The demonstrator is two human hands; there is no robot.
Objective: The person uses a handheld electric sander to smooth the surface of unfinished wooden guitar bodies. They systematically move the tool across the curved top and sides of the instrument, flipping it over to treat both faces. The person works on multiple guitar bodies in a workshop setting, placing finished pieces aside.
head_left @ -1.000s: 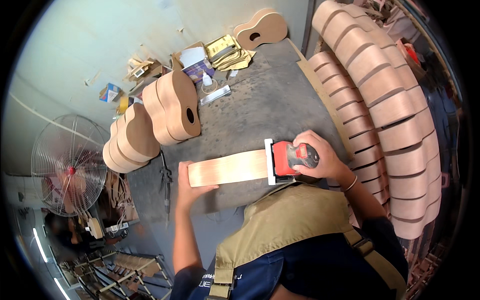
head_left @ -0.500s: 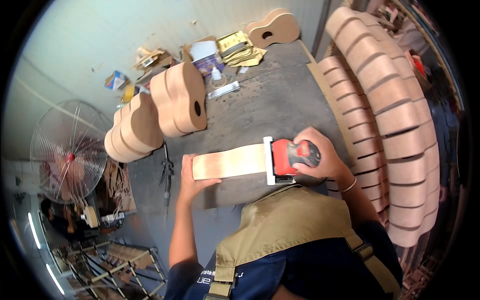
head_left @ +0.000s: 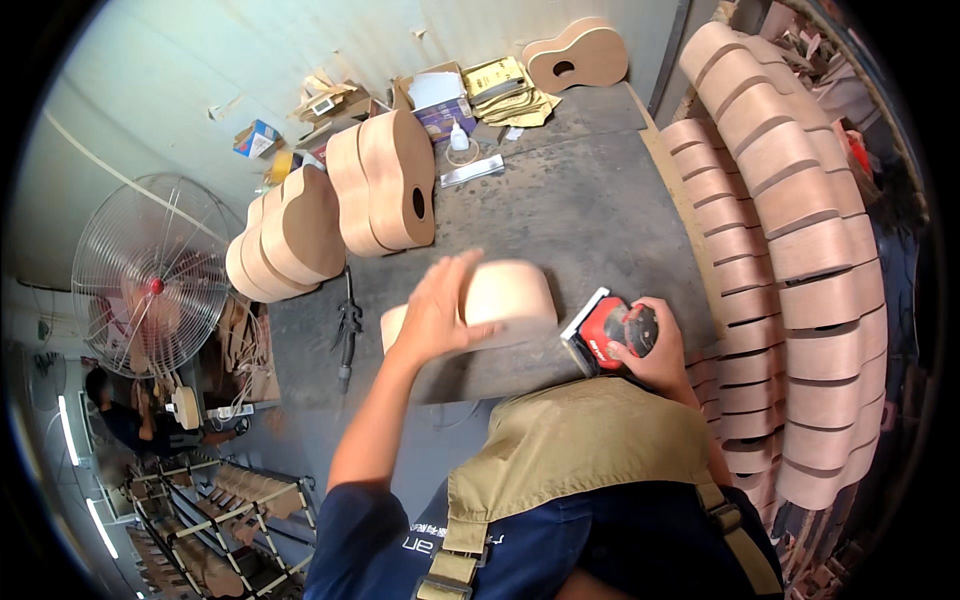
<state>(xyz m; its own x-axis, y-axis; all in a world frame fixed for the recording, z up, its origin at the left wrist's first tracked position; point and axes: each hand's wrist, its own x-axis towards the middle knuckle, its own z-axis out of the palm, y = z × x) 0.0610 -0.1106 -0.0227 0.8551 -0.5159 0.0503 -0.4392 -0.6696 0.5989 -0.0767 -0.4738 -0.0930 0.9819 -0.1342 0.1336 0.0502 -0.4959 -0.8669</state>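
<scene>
A pale wooden guitar body (head_left: 512, 300), small and slightly blurred, stands on its edge at the front of the dark worktable. Over its middle lies my left hand (head_left: 440, 312), fingers stretched out and thumb spread to the right; whether it presses on the wood I cannot tell. My right hand (head_left: 662, 350) is wrapped round the black top of a red electric sander (head_left: 606, 330). The sander sits tilted at the table's right front, its pale pad edge facing the guitar body and apart from it.
More guitar bodies (head_left: 385, 185) stand at the table's back left, near a black air blow gun (head_left: 347, 330). Yellow sandpaper sheets (head_left: 505, 90), a white bottle (head_left: 459, 136) and another body (head_left: 578, 58) lie farther back. Tall stacks of bodies (head_left: 800, 230) line the right; a fan (head_left: 150, 275) stands left.
My right hand has drawn the sander off the guitar body, to the right. My left hand has moved from the body's left end to its middle, and the body has shifted and turned.
</scene>
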